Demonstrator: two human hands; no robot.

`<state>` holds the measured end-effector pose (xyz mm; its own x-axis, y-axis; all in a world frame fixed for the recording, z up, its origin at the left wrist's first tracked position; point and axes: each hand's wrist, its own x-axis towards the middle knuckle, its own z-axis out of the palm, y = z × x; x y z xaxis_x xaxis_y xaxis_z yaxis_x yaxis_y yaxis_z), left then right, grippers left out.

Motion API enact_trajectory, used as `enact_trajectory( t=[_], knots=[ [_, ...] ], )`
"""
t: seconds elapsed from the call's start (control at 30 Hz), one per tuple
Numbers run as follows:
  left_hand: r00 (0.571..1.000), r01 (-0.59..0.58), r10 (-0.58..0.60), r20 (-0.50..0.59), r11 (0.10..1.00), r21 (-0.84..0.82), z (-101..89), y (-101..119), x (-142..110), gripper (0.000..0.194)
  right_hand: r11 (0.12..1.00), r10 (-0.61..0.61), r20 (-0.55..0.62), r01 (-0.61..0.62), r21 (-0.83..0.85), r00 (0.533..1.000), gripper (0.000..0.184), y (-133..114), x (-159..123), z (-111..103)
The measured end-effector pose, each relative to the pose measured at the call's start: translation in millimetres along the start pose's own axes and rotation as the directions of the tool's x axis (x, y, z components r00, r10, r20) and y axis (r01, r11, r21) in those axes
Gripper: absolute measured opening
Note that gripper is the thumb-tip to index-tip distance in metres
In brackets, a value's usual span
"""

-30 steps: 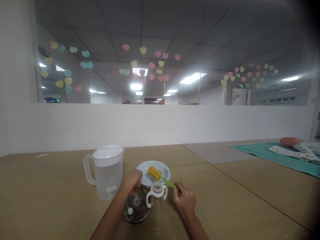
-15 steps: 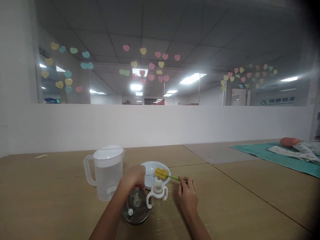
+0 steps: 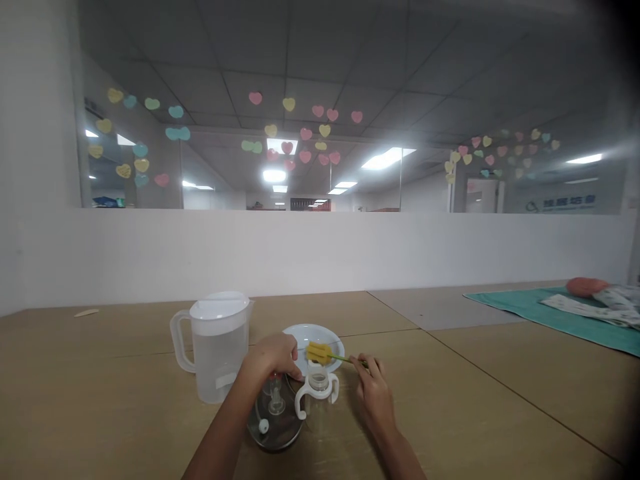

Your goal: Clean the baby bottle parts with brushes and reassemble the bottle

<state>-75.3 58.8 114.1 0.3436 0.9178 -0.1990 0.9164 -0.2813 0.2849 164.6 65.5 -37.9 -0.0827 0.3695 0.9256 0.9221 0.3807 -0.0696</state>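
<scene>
My right hand [image 3: 375, 393] had its fingers closed on the thin green handle of the brush [image 3: 320, 353], and the yellow sponge head lay to the left of that grip and a little farther from me, over the white plate [image 3: 333, 334]. Whether the sponge touched the plate, I could not tell. The relation that mattered was head to mouth: the clear bottle [image 3: 318, 395] with white handles stood upright between my hands, its open mouth just on my side of the sponge. My left hand [image 3: 273, 355] was nearer to that bottle, its fingertips just beside the neck (what they held, if anything, I could not make out), over the dark tray [image 3: 287, 435]. The brush's long axis ran crosswise, close to level, head pointing left; the bottle's ran straight up.
</scene>
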Motion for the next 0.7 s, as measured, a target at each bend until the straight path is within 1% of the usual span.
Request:
enact_trajectory(
  t=[0.07,0.13,0.2,0.27,0.33,0.57,0.7],
  knots=[
    [1.000,0.022,-0.021,-0.024,0.998,0.054,-0.7,1,-1,0.048,0.998,-0.010,0.031,0.008,0.063,0.999,0.047,-4,2,-1],
    [0.997,0.029,-0.019,-0.072,0.991,0.134,-0.1,0,2,0.046,0.993,0.007,0.055,-0.014,0.121,0.998,0.044,-9,4,-3],
    [0.993,0.017,0.006,-0.117,0.981,0.194,1.8,-2,7,0.039,0.984,0.044,0.062,-0.054,0.169,0.997,0.040,-13,6,-5],
    [0.991,0.000,0.029,-0.133,0.977,0.211,5.2,-4,14,0.031,0.973,0.075,0.071,-0.089,0.215,0.995,0.039,-17,7,-6],
    [0.990,-0.015,0.043,-0.132,0.978,0.209,10.0,-5,21,0.028,0.962,0.096,0.081,-0.113,0.249,0.992,0.038,-20,7,-7],
    [0.994,-0.027,0.048,-0.103,0.981,0.192,29.5,-8,42,0.029,0.934,0.184,0.117,-0.211,0.289,0.976,0.033,-24,7,-7],
    [0.992,-0.063,0.083,-0.097,0.979,0.192,34.9,-13,49,0.033,0.929,0.195,0.130,-0.226,0.292,0.972,0.033,-23,7,-6]
  ],
)
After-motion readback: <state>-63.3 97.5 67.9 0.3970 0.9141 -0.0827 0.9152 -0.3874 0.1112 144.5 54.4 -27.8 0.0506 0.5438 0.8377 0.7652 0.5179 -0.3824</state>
